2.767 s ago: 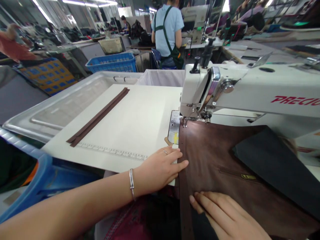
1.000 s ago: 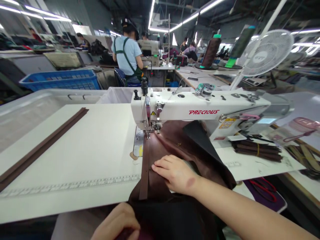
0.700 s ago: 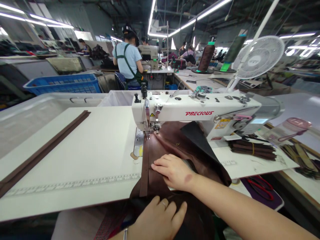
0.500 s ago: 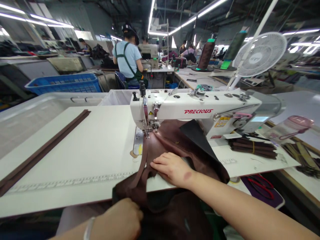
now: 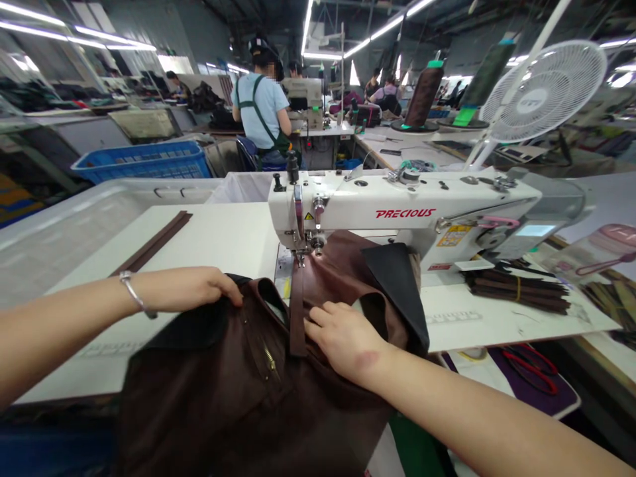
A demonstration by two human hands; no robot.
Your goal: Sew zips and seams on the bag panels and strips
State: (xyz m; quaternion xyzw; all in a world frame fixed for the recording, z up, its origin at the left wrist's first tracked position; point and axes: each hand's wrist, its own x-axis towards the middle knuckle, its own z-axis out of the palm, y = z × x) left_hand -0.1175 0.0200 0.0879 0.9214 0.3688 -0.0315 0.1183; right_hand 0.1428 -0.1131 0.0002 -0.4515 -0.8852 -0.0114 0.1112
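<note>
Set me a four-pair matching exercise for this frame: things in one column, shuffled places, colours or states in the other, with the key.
1. Left hand
2. Right hand
3. Bundle of strips
4. Fan

A. On the table, tied with a yellow band
B. White, beyond the sewing machine
C. Resting on the brown piece, just right of the flat strip that runs toward the needle
D. With a silver bracelet at its wrist

Pairs: 1-D, 2-C, 3-A, 4-B
</note>
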